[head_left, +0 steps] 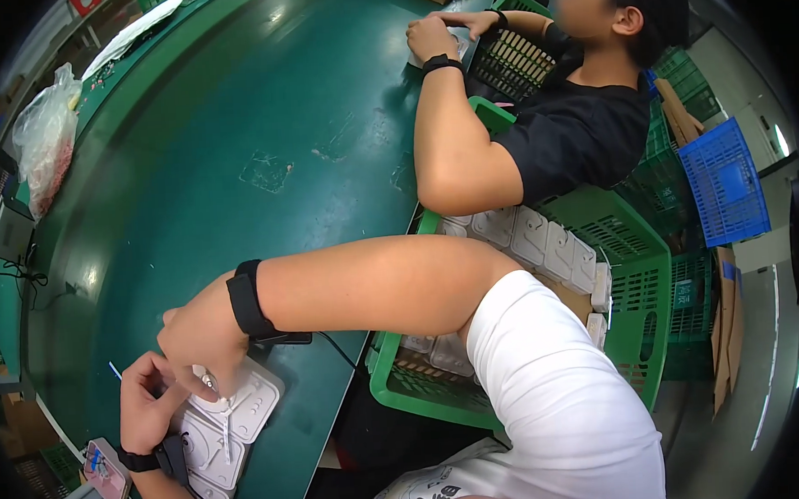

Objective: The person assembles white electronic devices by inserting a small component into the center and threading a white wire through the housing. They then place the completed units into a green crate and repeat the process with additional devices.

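Observation:
Several white plastic cases [256, 409] with rounded corners lie in an overlapping row along the near left of the green table. Over the topmost one, my right hand [203, 325] points its fingers down, bunched and slightly blurred; what they grip is hidden. A small shiny metal piece [209, 382] shows by those fingertips, and a narrow white strip [227, 439] hangs over the cases. My left hand [145, 403] is close beside, its fingers curled and thumb toward the same case. A thin pale-blue strand [115, 369] sticks out behind it; whether the hand holds it is unclear.
A green crate [642, 314] with more white cases stands right of the table [280, 201]. Beyond it a co-worker [574, 141] handles a small item at the table. A clear plastic bag [48, 132] sits far left, a small pink tray [107, 473] lower left. Blue crate [726, 183] at right.

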A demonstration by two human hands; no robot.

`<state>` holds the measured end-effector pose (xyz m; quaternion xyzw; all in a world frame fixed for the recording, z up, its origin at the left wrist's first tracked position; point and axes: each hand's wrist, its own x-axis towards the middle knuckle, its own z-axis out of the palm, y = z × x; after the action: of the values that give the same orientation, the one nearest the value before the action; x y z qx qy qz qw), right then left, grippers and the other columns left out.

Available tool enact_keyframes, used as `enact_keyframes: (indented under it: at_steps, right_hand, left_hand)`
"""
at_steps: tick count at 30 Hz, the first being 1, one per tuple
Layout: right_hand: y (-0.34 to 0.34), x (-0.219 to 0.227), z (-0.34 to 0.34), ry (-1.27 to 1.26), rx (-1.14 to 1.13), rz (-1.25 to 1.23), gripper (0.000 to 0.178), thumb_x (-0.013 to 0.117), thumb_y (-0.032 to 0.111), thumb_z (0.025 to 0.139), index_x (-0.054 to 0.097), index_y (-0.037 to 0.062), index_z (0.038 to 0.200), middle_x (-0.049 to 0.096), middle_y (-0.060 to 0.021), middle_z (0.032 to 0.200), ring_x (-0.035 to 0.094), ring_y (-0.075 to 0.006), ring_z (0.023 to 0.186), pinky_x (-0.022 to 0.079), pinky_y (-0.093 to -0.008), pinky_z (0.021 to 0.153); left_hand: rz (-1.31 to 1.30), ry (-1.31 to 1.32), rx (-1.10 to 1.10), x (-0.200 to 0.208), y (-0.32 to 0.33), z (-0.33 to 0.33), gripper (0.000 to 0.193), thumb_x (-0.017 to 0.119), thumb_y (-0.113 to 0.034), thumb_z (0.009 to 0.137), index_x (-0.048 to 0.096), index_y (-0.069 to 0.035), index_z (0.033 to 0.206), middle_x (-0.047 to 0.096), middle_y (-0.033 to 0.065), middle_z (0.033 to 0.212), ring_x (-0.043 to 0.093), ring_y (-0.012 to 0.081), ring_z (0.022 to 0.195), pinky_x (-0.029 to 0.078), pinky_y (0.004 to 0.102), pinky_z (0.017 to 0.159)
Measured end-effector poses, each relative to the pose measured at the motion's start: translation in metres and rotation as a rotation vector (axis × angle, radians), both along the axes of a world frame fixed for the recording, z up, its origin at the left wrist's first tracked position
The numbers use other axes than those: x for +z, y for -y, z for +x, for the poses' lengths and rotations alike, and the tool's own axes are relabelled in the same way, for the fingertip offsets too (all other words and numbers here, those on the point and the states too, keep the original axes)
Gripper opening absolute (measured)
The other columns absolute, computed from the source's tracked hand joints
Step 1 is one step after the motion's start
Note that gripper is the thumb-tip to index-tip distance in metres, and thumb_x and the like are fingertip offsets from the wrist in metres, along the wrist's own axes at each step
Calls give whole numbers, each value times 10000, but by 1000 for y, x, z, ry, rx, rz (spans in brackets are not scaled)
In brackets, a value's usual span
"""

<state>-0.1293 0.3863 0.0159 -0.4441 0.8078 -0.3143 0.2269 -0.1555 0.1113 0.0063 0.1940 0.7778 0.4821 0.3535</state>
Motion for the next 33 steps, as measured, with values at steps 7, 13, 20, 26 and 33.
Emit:
enact_keyframes:
  at_steps: [7, 13, 20, 26, 33]
  right_hand:
    - [7, 10, 24, -328, -41, 0, 105, 877, 237, 817, 926, 272, 903, 769, -13, 1162, 602, -285, 1289, 545, -488, 1021]
    - [11, 3, 25, -543, -73, -103, 20, 858, 214, 788, 864, 198, 799, 763, -3, 1159, 615, -264, 1274, 475, -460, 1034]
    - [0, 17, 14, -542, -172, -163, 53, 841, 191, 771, 810, 152, 755, 804, -1, 1010, 722, -254, 997, 486, -455, 982]
    - [0, 6, 4, -250, -331, -311, 121, 828, 151, 794, 822, 127, 913, 816, -24, 894, 778, -287, 801, 558, -443, 889]
    - [-10, -3, -8, -200, -286, -231, 196, 856, 129, 813, 815, 109, 1003, 820, -59, 933, 804, -317, 900, 626, -446, 839]
  left_hand:
    - [92, -14, 6, -15, 12, -6, 232, 889, 10, 947, 694, -60, 1051, 754, -7, 1009, 713, 95, 954, 572, 284, 881]
    - [96, -91, 71, -6, -1, 2, 226, 897, 7, 927, 734, -59, 1069, 773, -20, 1009, 697, 60, 942, 544, 262, 835]
    - [57, -111, 137, -4, 0, -4, 214, 865, 28, 930, 766, -35, 1109, 773, -31, 982, 673, 34, 875, 511, 222, 767]
    - [-2, -228, 181, -6, 3, -7, 185, 834, 46, 940, 774, -7, 1107, 774, -23, 930, 681, 40, 824, 511, 217, 731]
    - [6, -186, 217, -5, 3, -6, 133, 817, 41, 947, 776, -1, 1066, 749, -23, 872, 668, 45, 779, 510, 222, 715]
